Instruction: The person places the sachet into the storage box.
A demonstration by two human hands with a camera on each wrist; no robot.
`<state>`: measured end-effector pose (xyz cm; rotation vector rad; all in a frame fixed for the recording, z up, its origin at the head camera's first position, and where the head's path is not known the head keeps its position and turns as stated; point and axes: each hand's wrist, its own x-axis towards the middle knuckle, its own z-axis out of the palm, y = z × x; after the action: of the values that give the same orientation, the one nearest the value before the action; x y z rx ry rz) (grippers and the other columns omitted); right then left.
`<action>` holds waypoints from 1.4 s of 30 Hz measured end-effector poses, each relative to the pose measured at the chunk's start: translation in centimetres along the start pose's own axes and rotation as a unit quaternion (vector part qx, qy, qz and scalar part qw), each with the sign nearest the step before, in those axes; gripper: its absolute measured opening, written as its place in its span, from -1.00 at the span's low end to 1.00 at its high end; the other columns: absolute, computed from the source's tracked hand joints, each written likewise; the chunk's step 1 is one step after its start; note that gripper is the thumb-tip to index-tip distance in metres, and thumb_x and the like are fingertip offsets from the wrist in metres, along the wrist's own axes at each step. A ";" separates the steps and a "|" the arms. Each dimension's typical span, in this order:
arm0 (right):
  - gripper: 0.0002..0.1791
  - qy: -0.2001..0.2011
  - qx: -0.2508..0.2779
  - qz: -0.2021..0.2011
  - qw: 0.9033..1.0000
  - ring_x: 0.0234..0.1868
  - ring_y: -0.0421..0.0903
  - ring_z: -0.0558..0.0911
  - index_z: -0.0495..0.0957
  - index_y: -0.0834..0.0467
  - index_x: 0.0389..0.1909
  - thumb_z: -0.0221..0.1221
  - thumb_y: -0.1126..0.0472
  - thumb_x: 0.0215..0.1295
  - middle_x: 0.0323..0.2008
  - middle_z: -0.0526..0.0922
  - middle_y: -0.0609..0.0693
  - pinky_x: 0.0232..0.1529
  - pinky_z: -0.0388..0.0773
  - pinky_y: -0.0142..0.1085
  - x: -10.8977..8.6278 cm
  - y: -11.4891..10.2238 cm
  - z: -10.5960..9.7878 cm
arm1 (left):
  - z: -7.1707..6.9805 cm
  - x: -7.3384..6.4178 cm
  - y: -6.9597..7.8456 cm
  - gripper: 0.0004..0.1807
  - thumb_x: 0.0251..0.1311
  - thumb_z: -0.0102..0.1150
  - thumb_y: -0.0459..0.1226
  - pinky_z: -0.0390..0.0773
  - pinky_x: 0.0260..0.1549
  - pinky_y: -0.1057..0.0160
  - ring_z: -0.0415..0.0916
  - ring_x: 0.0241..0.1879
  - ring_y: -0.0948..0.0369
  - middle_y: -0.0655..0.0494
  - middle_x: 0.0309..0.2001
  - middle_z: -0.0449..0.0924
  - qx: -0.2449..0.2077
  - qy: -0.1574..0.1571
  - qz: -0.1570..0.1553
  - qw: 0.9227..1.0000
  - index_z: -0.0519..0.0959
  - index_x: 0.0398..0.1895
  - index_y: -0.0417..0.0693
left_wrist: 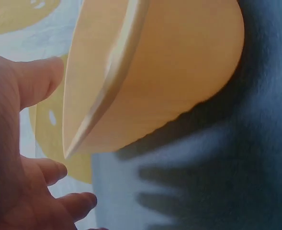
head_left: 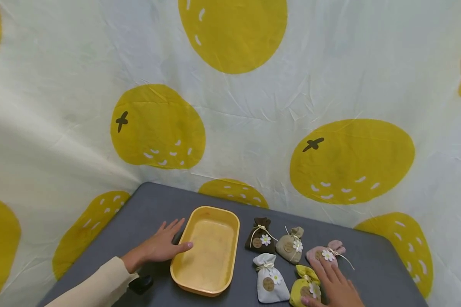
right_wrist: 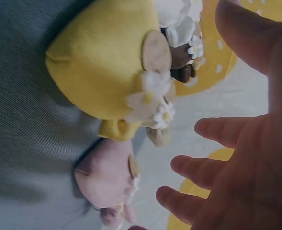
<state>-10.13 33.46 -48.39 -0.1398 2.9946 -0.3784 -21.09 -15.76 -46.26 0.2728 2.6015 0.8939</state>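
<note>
A yellow-orange plastic tray (head_left: 205, 256) with rounded corners stands on the grey table. Over its left rim spreads my left hand (head_left: 163, 244), fingers straight and thumb above the tray; in the left wrist view the hand appears apart from the tray wall (left_wrist: 179, 72). My right hand (head_left: 336, 285), fingers spread, hovers by a yellow drawstring pouch (head_left: 303, 285) and a pink pouch (head_left: 322, 254). Nothing is in its grasp in the right wrist view. Beside these lie a white pouch (head_left: 270, 283), a beige pouch (head_left: 290, 247) and a dark brown pouch (head_left: 259, 236), each with a daisy and a round tag.
The grey tabletop (head_left: 150, 204) runs back to a white cloth (head_left: 246, 140) printed with large yellow fruit. A small black object (head_left: 141, 284) is below my left wrist. The pouches lie to the right of the tray.
</note>
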 end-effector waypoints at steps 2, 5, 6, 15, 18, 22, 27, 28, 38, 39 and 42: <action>0.10 0.030 0.003 -0.032 0.999 0.38 0.53 0.41 0.33 0.12 0.54 0.32 -0.48 0.13 0.47 0.39 0.34 -0.04 0.50 0.44 -0.2 0.3 0.7 | 0.0 0.1 -0.1 0.17 0.23 0.22 0.39 -0.09 0.44 -0.55 -0.32 0.63 -0.44 -0.30 0.67 -0.02 -0.025 -0.007 -0.008 1.000 0.02 0.71 -0.03; 0.03 0.049 0.014 -0.049 0.998 0.35 0.51 0.46 0.44 0.25 0.43 0.39 -0.38 0.13 0.40 0.44 0.44 0.04 0.53 0.38 -0.3 0.6 1.5 | 0.0 0.2 -0.3 0.15 0.24 0.29 0.31 -0.09 0.47 -0.50 -0.27 0.63 -0.42 -0.29 0.66 0.01 -0.058 -0.014 -0.018 0.998 0.01 0.71 -0.01; 0.02 0.045 0.023 -0.046 0.998 0.34 0.51 0.47 0.46 0.28 0.41 0.40 -0.36 0.13 0.40 0.43 0.47 0.08 0.52 0.37 -0.3 0.6 1.7 | 0.0 0.2 -0.3 0.14 0.25 0.31 0.27 -0.06 0.48 -0.48 -0.24 0.63 -0.40 -0.30 0.66 0.01 -0.070 -0.017 -0.020 0.997 0.00 0.71 -0.01; 0.04 -0.085 0.123 0.090 0.985 0.18 0.39 0.62 0.34 0.44 0.42 0.41 -0.26 0.21 0.28 0.52 0.49 0.13 0.55 0.28 1.0 -0.2 0.7 | 0.3 0.2 -1.2 -0.13 0.50 0.18 -0.23 0.16 0.50 -0.31 -0.06 0.63 -0.30 -0.35 0.65 -0.01 -0.202 -0.056 0.043 0.977 -0.06 0.69 -0.21; 0.07 -0.096 0.144 0.143 0.975 0.05 0.29 0.71 0.35 0.46 0.39 0.44 -0.29 0.17 0.21 0.59 0.47 0.04 0.64 0.15 1.1 -0.1 1.0 | 0.4 0.3 -1.4 -0.17 0.54 0.09 -0.31 0.33 0.44 -0.23 -0.01 0.61 -0.32 -0.40 0.64 -0.02 -0.240 -0.078 0.069 0.965 -0.11 0.68 -0.30; 0.20 -0.090 0.188 0.189 0.960 -0.01 0.26 0.76 0.34 0.56 0.35 0.53 -0.30 0.01 0.17 0.60 0.51 -0.01 0.70 0.03 1.2 0.2 1.4 | 0.6 0.3 -1.5 -0.18 0.55 0.04 -0.37 0.52 0.31 -0.13 0.11 0.57 -0.33 -0.46 0.62 -0.04 -0.301 -0.105 0.059 0.946 -0.17 0.69 -0.30; 0.17 -0.065 0.237 0.231 0.941 -0.08 0.23 0.76 0.43 0.53 0.28 0.63 -0.24 -0.14 0.04 0.68 0.48 -0.09 0.71 0.00 1.2 0.7 1.7 | 0.8 0.4 -1.5 -0.19 0.54 0.02 -0.42 0.63 0.19 -0.11 0.34 0.46 -0.32 -0.51 0.59 0.00 -0.340 -0.105 0.033 0.934 -0.16 0.69 -0.30; 0.13 -0.062 0.245 0.236 0.938 -0.11 0.21 0.76 0.46 0.51 0.26 0.63 -0.22 -0.13 0.01 0.70 0.46 -0.10 0.71 0.00 1.1 0.8 1.7 | 0.8 0.4 -1.5 -0.19 0.54 0.02 -0.42 0.64 0.17 -0.10 0.37 0.44 -0.31 -0.51 0.59 0.00 -0.342 -0.103 0.028 0.934 -0.15 0.69 -0.30; 0.04 -0.057 0.247 0.256 0.933 -0.24 0.02 0.69 0.56 0.33 0.07 0.56 -0.43 -0.20 -0.24 0.74 0.16 -0.22 0.64 -0.05 0.5 1.2 1.6 | 0.9 0.8 -1.4 -0.20 0.55 0.00 -0.43 0.67 0.11 -0.14 0.49 0.36 -0.26 -0.47 0.59 0.06 -0.363 -0.103 0.002 0.926 -0.14 0.70 -0.24; 0.03 -0.057 0.253 0.252 0.932 -0.23 0.03 0.70 0.56 0.33 0.07 0.57 -0.42 -0.18 -0.22 0.74 0.18 -0.21 0.65 -0.05 0.5 1.3 1.7 | 0.9 0.8 -1.4 -0.20 0.55 0.00 -0.43 0.67 0.10 -0.14 0.50 0.35 -0.26 -0.47 0.58 0.07 -0.364 -0.104 0.001 0.926 -0.14 0.70 -0.23; -0.04 -0.061 0.271 0.228 0.933 -0.18 0.06 0.72 0.52 0.39 0.14 0.58 -0.27 -0.03 -0.13 0.74 0.25 -0.15 0.68 -0.02 0.7 1.3 2.0 | 0.9 0.7 -1.4 -0.20 0.55 0.00 -0.43 0.68 0.07 -0.15 0.52 0.34 -0.26 -0.46 0.58 0.09 -0.362 -0.102 -0.001 0.927 -0.13 0.70 -0.21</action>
<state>-10.66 34.13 -50.68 0.5470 2.5636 -1.0524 -21.46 -16.18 -48.01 0.1417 1.9156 1.6403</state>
